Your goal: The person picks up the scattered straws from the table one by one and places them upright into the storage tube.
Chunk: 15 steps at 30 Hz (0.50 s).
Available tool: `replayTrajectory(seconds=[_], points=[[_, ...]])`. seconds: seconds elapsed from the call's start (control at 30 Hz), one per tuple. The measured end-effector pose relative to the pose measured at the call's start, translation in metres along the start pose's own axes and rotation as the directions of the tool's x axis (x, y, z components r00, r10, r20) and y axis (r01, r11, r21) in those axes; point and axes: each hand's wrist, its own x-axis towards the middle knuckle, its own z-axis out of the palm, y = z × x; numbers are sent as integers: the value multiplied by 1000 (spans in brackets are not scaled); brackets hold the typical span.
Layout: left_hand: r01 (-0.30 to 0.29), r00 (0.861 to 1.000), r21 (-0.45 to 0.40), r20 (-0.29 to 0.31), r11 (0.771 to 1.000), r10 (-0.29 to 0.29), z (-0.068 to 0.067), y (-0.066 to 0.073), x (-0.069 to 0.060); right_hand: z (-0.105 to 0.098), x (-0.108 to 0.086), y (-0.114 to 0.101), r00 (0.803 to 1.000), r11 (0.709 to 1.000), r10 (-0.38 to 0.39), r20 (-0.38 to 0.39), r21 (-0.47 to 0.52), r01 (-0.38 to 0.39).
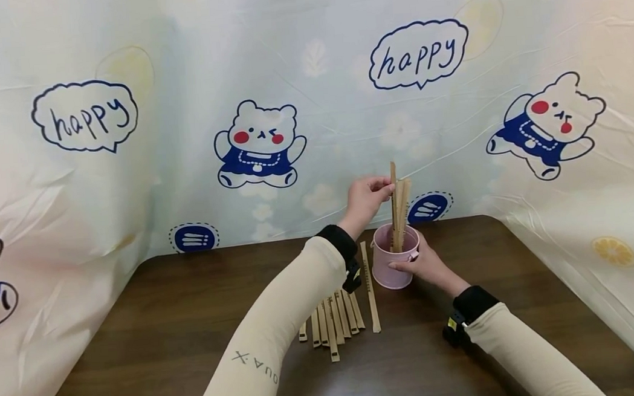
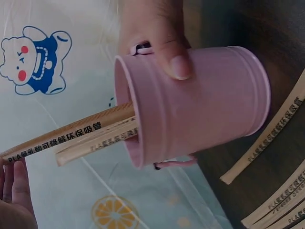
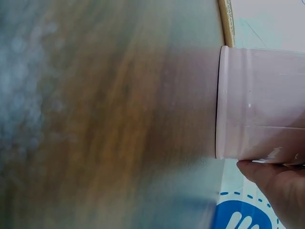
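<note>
A small pink bucket [image 1: 392, 272] stands upright on the table, with several paper-wrapped straws [image 1: 405, 208] leaning in it. My left hand [image 1: 366, 200] pinches the upper end of one wrapped straw [image 1: 393, 172], whose lower end is inside the bucket. In the left wrist view the fingertips of that hand [image 2: 16, 195] hold the straw's end, and the bucket [image 2: 205, 95] shows its open mouth. My right hand [image 1: 430, 265] grips the bucket's right side, thumb across the front. The right wrist view shows that hand [image 3: 281, 188] against the bucket wall [image 3: 271, 105].
Several wrapped straws [image 1: 331, 324] lie in a loose row on the brown table [image 1: 205, 326], partly hidden by my left forearm. One single straw [image 1: 370, 291] lies apart, just left of the bucket. A printed cloth [image 1: 334, 118] hangs behind the table.
</note>
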Motion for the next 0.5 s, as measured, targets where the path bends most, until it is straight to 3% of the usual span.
replayTrajectory(seconds=[0.27,0.5], points=[[-14,999,170,35,985,8,10,-18,-3,-1,4,0,1000,1000,15,-8,-15,-15],[51,999,198,10,979,-54,12,-29,-3,-2,5,3,1000,1000,11,-6,-17,-11]])
